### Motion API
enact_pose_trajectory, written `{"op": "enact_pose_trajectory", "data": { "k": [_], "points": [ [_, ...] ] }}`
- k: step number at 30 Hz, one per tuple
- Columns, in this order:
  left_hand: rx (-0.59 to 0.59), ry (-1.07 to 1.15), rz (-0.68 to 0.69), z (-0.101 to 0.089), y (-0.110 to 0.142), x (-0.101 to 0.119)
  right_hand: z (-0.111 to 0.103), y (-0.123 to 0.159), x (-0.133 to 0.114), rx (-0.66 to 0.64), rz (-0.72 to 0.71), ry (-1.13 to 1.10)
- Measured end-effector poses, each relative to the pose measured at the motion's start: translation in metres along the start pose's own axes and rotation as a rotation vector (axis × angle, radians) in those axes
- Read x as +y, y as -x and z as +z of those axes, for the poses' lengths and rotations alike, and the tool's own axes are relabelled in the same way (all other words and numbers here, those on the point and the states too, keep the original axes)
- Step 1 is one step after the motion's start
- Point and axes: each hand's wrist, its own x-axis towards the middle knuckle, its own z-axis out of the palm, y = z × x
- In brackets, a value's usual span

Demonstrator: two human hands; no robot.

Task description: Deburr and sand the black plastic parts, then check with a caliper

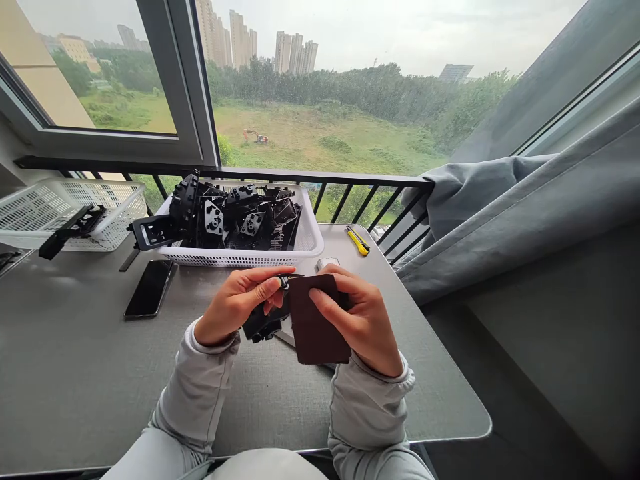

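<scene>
Over the grey table (75, 373), both hands work on one black plastic part (263, 325). My left hand (240, 303) is closed round its top, thumb and fingers pinching near a small metal bit. My right hand (363, 320) is closed on a dark brown rectangular sheet (317, 327) pressed against the part, with the forefinger lying across the sheet. Much of the part is hidden behind the sheet and my fingers.
A white basket (310, 240) full of black plastic parts stands just beyond my hands. A second white basket (65, 207) holding one black part sits far left. A black phone (149, 288) lies left of my hands, a yellow cutter (359, 241) back right. Grey curtain (525, 213) hangs right.
</scene>
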Motion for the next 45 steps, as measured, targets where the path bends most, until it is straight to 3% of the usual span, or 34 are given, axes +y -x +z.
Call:
{"op": "enact_pose_trajectory", "data": {
  "k": [4, 16, 23, 25, 28, 31, 35, 39, 45],
  "points": [
    [-0.005, 0.024, 0.020, 0.000, 0.000, -0.002, 0.000, -0.001, 0.001, 0.066, 0.013, -0.003],
    [0.100, 0.078, -0.031, 0.002, -0.006, -0.007, 0.004, -0.006, 0.009, 0.078, 0.080, -0.149],
    [0.136, 0.047, -0.004, 0.003, -0.007, -0.008, 0.000, -0.007, 0.015, 0.190, 0.238, -0.349],
    [0.174, 0.031, 0.008, 0.002, -0.007, -0.008, -0.002, -0.007, 0.014, 0.133, 0.289, -0.433],
    [0.191, 0.040, 0.049, 0.001, -0.007, -0.010, -0.001, -0.008, 0.014, -0.069, 0.329, -0.458],
    [0.185, 0.081, 0.101, 0.002, -0.008, -0.012, 0.001, -0.011, 0.016, -0.253, 0.286, -0.394],
    [0.213, 0.137, 0.113, 0.004, -0.007, -0.011, 0.003, -0.014, 0.019, -0.351, 0.233, -0.406],
    [0.145, 0.142, 0.071, 0.000, -0.003, -0.006, 0.005, -0.012, 0.017, -0.341, 0.270, -0.518],
    [-0.122, 0.103, 0.004, -0.015, 0.004, 0.000, 0.006, -0.012, 0.018, -0.168, 0.315, -0.550]
  ]
}}
